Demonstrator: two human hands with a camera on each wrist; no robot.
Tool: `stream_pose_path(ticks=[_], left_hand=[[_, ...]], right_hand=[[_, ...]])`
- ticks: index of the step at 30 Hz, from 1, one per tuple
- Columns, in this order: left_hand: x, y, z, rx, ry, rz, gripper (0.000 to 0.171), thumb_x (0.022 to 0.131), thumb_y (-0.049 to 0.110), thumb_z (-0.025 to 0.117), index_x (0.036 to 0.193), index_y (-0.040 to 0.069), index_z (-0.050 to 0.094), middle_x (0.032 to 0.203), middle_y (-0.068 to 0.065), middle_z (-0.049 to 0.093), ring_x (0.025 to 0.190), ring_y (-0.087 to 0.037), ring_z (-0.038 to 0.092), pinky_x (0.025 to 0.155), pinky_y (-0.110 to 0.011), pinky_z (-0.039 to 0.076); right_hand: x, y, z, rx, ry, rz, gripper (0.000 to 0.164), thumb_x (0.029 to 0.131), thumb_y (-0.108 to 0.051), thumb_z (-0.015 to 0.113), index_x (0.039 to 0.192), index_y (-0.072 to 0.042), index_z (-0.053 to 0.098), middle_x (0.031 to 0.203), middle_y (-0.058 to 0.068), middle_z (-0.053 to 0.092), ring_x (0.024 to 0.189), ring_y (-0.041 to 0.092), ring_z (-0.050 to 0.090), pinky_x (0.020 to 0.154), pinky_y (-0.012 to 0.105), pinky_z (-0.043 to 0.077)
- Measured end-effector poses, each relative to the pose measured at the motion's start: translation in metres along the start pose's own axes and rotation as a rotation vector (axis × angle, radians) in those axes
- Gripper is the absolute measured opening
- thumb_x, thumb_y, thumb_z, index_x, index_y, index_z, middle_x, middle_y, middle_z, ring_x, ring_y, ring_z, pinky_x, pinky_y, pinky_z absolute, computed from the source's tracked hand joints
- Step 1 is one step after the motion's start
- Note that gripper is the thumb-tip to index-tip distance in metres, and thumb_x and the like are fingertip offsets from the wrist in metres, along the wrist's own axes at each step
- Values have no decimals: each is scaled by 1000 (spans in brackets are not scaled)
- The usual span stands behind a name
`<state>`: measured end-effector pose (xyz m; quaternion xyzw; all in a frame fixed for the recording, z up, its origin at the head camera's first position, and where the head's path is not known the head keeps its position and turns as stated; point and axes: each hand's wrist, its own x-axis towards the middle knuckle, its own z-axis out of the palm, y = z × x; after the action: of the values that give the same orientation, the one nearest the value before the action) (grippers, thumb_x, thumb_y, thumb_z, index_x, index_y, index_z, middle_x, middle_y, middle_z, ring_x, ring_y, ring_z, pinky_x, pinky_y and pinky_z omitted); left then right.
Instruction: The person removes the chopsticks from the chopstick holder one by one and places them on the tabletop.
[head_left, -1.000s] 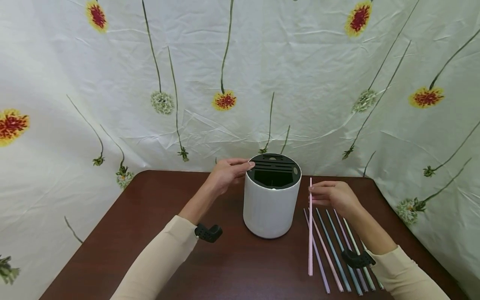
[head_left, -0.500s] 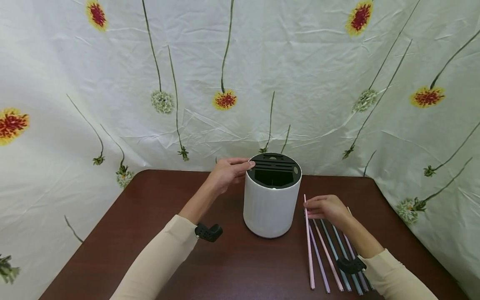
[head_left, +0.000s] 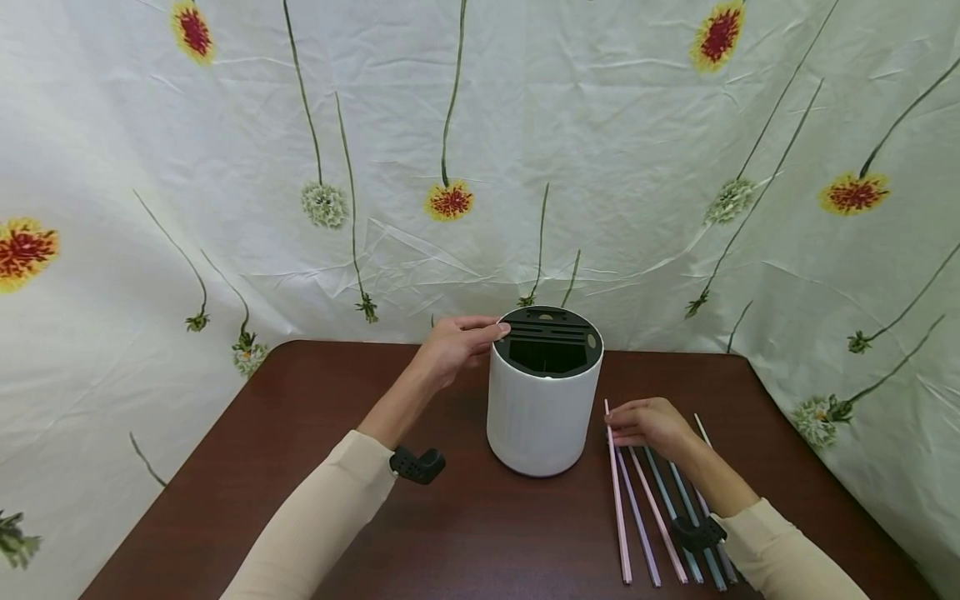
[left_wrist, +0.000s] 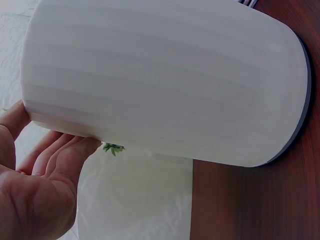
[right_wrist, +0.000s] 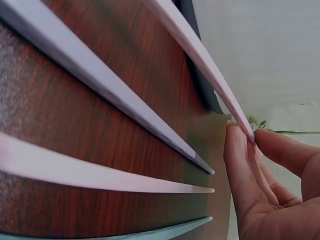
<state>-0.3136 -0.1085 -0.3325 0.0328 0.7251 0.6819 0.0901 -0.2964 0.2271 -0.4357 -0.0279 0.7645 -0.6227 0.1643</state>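
A white cylindrical knife holder (head_left: 542, 417) with a black slotted top stands upright on the table. My left hand (head_left: 459, 346) holds its upper left rim, thumb on top and fingers against the side; in the left wrist view the fingers touch the white wall (left_wrist: 165, 85). To the right of the holder, my right hand (head_left: 648, 423) pinches a pink chopstick (head_left: 619, 508) near its far end between thumb and fingers. In the right wrist view the pinched chopstick (right_wrist: 200, 55) is raised at that end. A purple chopstick (head_left: 639, 521) and another pink chopstick (head_left: 660, 521) lie just beside it.
Blue chopsticks (head_left: 686, 492) and others lie in a row under my right forearm, partly hidden by it. The dark brown table (head_left: 420, 533) ends at a floral cloth (head_left: 480, 250) hung behind. Each wrist wears a black strap (head_left: 417, 465).
My right hand has come down and slightly left with the pink chopstick, bringing it beside the purple one. The left hand and the knife holder have not moved.
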Motion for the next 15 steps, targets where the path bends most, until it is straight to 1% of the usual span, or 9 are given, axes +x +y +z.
stream_pose_path(ticks=[7, 15], left_hand=[[0, 0, 0, 1, -5, 4, 47, 93, 29, 77, 133, 8, 67, 137, -11, 65, 128, -28, 62, 106, -44, 51], [-1, 1, 0, 4, -6, -2, 47, 93, 30, 77, 134, 10, 67, 137, -10, 65, 129, -27, 61, 107, -45, 50]], right_hand=[[2, 2, -1, -1, -11, 7, 35, 97, -3, 63, 119, 23, 60, 97, 11, 75, 77, 14, 72, 75, 32, 63], [2, 4, -1, -9, -25, 8, 35, 97, -3, 62, 119, 24, 59, 98, 12, 75, 78, 14, 72, 76, 33, 63]])
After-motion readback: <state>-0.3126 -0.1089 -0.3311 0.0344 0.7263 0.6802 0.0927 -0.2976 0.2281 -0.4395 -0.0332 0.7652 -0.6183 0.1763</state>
